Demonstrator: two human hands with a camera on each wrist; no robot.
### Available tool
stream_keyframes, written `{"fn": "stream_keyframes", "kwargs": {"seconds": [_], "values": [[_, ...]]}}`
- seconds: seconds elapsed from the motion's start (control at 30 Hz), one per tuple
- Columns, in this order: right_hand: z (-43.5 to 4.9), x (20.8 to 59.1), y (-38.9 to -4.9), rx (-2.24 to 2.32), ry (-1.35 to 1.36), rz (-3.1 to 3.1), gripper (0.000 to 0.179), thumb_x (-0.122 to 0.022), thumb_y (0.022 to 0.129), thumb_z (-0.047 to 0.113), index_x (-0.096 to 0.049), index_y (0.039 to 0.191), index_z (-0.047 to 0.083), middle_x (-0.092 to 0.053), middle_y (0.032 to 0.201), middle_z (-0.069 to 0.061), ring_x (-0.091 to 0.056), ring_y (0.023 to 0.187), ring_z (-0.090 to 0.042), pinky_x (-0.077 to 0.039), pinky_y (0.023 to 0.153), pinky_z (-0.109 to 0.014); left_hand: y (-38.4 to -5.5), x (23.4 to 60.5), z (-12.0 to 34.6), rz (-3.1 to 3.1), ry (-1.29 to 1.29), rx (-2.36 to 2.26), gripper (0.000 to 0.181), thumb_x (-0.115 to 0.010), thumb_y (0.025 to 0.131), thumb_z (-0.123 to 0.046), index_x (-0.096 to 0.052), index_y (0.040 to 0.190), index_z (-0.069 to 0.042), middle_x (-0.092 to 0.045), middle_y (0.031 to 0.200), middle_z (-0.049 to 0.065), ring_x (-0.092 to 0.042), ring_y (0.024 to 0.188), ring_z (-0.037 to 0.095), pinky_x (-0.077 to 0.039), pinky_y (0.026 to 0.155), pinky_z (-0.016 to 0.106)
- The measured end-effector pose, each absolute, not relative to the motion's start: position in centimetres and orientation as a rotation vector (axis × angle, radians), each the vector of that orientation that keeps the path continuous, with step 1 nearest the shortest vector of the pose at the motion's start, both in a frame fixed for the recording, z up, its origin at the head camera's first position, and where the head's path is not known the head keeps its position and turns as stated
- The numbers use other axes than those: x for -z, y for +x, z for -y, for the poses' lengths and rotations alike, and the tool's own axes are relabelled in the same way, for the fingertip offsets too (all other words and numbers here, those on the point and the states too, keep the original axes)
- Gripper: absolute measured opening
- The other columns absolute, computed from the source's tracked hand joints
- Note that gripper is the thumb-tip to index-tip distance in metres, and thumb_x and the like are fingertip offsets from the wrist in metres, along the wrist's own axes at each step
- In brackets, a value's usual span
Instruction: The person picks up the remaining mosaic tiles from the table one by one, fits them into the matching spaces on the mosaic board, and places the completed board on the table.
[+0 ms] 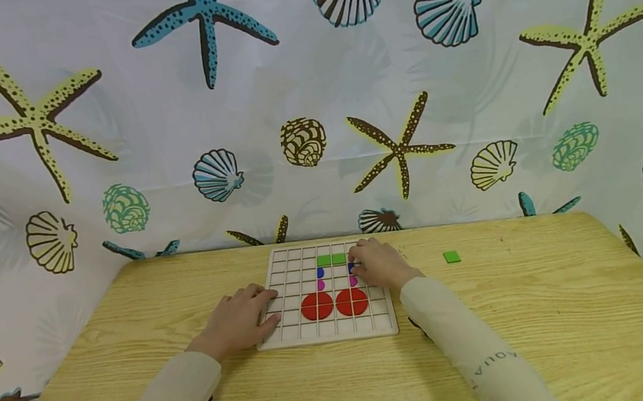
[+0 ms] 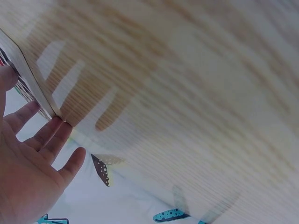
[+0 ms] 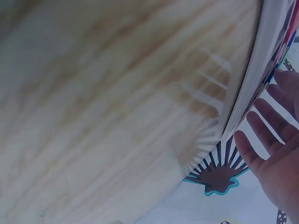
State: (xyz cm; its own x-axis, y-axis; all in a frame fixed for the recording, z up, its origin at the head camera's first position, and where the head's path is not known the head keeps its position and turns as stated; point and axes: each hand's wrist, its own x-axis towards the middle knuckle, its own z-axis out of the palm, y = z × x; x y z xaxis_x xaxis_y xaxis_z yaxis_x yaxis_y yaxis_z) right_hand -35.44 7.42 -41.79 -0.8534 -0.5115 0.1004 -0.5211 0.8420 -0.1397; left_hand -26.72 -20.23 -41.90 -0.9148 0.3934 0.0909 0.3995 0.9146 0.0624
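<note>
A white gridded board lies on the table in the head view. My left hand rests at its left edge, thumb over the near part and fingers along the rim; the left wrist view shows those fingers extended. Above the board's upper right is my right hand, its thumb and fingertips at a small blue piece. In the right wrist view its fingers look fairly straight. Another blue piece, two magenta pieces, green squares and two red discs sit on the grid. The right hand hides some cells.
One loose green square lies on the wooden table to the right of the board. Behind the table hangs a white cloth printed with starfish and shells, which also runs along both sides.
</note>
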Motion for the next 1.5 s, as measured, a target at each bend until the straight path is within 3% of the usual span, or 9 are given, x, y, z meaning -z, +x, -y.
{"fn": "stream_keyframes", "kwargs": {"seconds": [0.3,0.87,1.5], "values": [[-8.2,41.9,-35.5,-0.252,0.818,2.956,0.024,-0.058,0.09,0.028,-0.062,0.106,0.012,-0.059,0.107,-0.003,-0.051,0.098,-0.022,-0.046,0.082,-0.038,-27.1,42.4,20.5,2.999,-0.627,0.101,0.048,-0.054,0.088,-0.041,-0.053,0.127,-0.012,-0.054,0.121,0.011,-0.054,0.108,0.03,-0.041,0.087,0.054],[-11.8,41.1,-34.8,-0.282,0.757,2.957,0.024,-0.057,0.089,0.027,-0.063,0.105,0.011,-0.058,0.11,-0.005,-0.05,0.112,-0.025,-0.043,0.092,-0.042,-27.1,42.3,20.4,2.997,-0.629,0.105,0.048,-0.055,0.088,-0.04,-0.053,0.127,-0.012,-0.053,0.122,0.012,-0.053,0.109,0.031,-0.04,0.087,0.055],[-18.0,41.1,-34.1,-0.303,0.713,2.936,0.026,-0.059,0.086,0.023,-0.064,0.105,0.006,-0.059,0.11,-0.011,-0.052,0.105,-0.031,-0.045,0.085,-0.047,-27.3,42.6,20.5,2.979,-0.655,0.106,0.047,-0.054,0.089,-0.04,-0.054,0.126,-0.012,-0.053,0.121,0.012,-0.053,0.109,0.031,-0.041,0.085,0.055]]}}
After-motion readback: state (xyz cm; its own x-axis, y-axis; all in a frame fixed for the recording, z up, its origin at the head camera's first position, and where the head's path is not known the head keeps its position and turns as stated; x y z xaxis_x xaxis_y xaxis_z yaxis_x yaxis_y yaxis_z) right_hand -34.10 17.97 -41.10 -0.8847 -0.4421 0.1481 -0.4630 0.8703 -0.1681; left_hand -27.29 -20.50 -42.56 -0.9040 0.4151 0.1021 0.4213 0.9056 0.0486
